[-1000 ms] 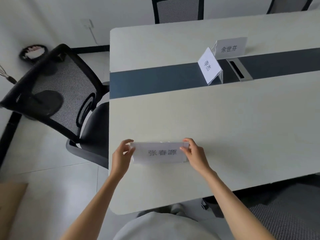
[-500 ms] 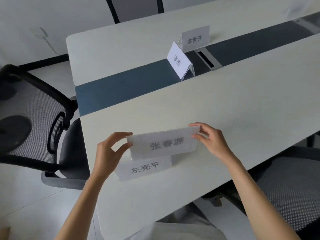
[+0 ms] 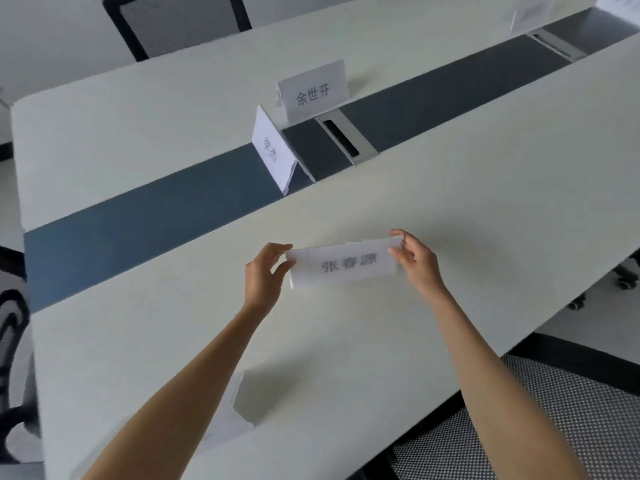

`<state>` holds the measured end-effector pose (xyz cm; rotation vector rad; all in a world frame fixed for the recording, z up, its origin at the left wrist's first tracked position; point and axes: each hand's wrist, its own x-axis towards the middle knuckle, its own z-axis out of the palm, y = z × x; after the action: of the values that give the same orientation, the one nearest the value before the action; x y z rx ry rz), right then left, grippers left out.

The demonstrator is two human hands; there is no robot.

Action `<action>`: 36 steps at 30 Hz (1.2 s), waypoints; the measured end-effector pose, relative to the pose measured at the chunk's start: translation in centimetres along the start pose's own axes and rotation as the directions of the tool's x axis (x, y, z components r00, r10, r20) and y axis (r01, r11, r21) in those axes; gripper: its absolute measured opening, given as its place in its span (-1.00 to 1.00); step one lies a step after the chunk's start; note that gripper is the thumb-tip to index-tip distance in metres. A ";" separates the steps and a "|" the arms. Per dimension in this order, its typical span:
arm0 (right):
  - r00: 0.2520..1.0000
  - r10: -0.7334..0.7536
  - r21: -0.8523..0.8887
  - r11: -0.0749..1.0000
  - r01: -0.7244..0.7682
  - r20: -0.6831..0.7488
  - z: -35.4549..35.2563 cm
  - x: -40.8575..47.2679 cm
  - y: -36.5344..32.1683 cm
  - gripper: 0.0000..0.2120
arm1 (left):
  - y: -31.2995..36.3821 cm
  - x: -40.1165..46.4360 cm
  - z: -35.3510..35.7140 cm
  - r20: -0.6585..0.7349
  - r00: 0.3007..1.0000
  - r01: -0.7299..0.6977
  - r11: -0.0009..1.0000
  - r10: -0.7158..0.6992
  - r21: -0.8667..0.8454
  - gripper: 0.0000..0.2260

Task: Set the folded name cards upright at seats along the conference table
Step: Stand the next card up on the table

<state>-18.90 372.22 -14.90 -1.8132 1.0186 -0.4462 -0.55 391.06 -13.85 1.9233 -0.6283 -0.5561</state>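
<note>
I hold a stack of white name cards (image 3: 343, 266) above the near half of the conference table (image 3: 450, 209); the top one bears printed characters. My left hand (image 3: 265, 275) pinches its left end and my right hand (image 3: 414, 259) pinches its right end. One folded card (image 3: 242, 400) stands on the table near the front edge, partly hidden behind my left forearm. Two more folded cards stand upright by the dark centre strip: one (image 3: 273, 154) turned sideways, one (image 3: 313, 91) facing me.
A metal cable port (image 3: 348, 140) sits in the dark strip (image 3: 138, 223). Another card (image 3: 530, 12) stands far right near a second port (image 3: 554, 45). Mesh chairs stand at the far side (image 3: 180, 22), the left (image 3: 14, 358) and the near right (image 3: 554, 427).
Both hands carried the card stack forward and to the right over the table. One folded card stayed behind, standing near the front edge. The camera swung right.
</note>
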 end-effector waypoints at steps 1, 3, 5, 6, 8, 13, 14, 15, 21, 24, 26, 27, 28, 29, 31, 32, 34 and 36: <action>1.000 0.002 -0.006 1.000 -0.002 -0.003 -0.2 0.7 0.5 -0.74 | -0.1 0.5 0.9 -0.001 1.000 0.009 1.000 -0.009 0.000 -0.85; 1.000 0.009 -0.011 1.000 -0.009 -0.015 -0.7 1.9 1.4 -0.74 | -0.2 1.5 2.4 -0.002 1.000 0.031 1.000 -0.031 0.001 -0.84; 1.000 0.010 -0.004 1.000 -0.010 -0.018 -0.8 2.7 2.0 -0.74 | -0.4 2.1 3.4 -0.021 0.999 0.041 0.999 -0.041 0.000 -0.84; 1.000 0.012 0.007 1.000 -0.012 -0.017 -0.8 2.9 2.2 -0.73 | -0.6 2.3 3.8 -0.042 0.998 0.044 0.999 -0.044 0.007 -0.83; 0.999 0.024 0.041 0.999 -0.023 -0.022 -0.6 3.3 2.5 -0.70 | -0.7 2.4 4.6 -0.093 0.995 0.046 0.999 -0.044 0.022 -0.79; 0.991 0.100 0.224 0.972 -0.077 -0.094 0.4 2.0 4.4 -0.64 | -1.9 0.2 7.0 -0.160 0.968 0.189 0.981 -0.193 -0.037 -0.75; 0.988 0.121 0.249 0.964 -0.093 -0.100 0.6 1.5 5.0 -0.65 | -2.3 -0.4 7.5 -0.162 0.962 0.221 0.975 -0.222 -0.024 -0.77; 0.986 0.137 0.268 0.957 -0.108 -0.093 0.7 1.0 5.5 -0.64 | -2.6 -0.8 7.8 -0.166 0.956 0.242 0.970 -0.241 -0.016 -0.76; 0.989 0.137 0.282 0.953 -0.115 -0.059 1.2 1.5 6.7 -0.53 | -2.1 -0.3 9.6 -0.137 0.951 0.259 0.957 -0.276 -0.130 -0.63; 0.987 0.134 0.243 0.964 -0.109 -0.088 0.5 5.6 6.3 -0.46 | -1.0 1.7 10.9 -0.080 0.964 0.245 0.962 -0.255 -0.121 -0.52; 0.988 0.110 0.143 0.985 -0.095 -0.105 -0.2 9.0 5.9 -0.42 | -0.1 3.6 12.0 -0.052 0.970 0.236 0.971 -0.237 -0.026 -0.43; 0.989 0.100 0.091 0.992 -0.090 -0.109 -0.6 10.7 5.7 -0.41 | 0.3 4.6 12.7 -0.040 0.974 0.221 0.975 -0.221 0.010 -0.40; 0.988 0.106 0.061 0.993 -0.100 -0.111 -0.9 12.3 5.5 -0.40 | 0.9 5.6 13.3 -0.031 0.976 0.217 0.976 -0.216 0.025 -0.38; 0.986 0.127 0.055 0.991 -0.121 -0.111 -1.3 13.7 5.2 -0.39 | 1.3 6.6 13.9 -0.024 0.973 0.230 0.973 -0.229 0.028 -0.38; 0.979 0.173 0.071 0.983 -0.166 -0.104 -1.8 16.3 4.8 -0.39 | 2.1 8.5 14.8 -0.010 0.962 0.273 0.962 -0.273 0.011 -0.38; 0.978 0.186 0.092 0.980 -0.177 -0.098 -1.9 17.3 4.7 -0.39 | 2.3 9.3 15.2 -0.001 0.959 0.285 0.959 -0.285 -0.001 -0.37; 0.976 0.201 0.157 0.970 -0.187 -0.079 -2.2 19.2 4.5 -0.41 | 2.6 10.8 15.9 0.013 0.961 0.277 0.960 -0.277 -0.042 -0.35; 0.975 0.214 0.185 0.962 -0.199 -0.064 -2.4 20.5 4.4 -0.43 | 2.8 12.0 16.5 0.018 0.964 0.265 0.958 -0.265 -0.111 -0.34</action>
<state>-10.60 353.65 -20.42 -1.5225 1.1744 -0.4722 -2.24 371.23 -19.10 1.9111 -0.3329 -0.7468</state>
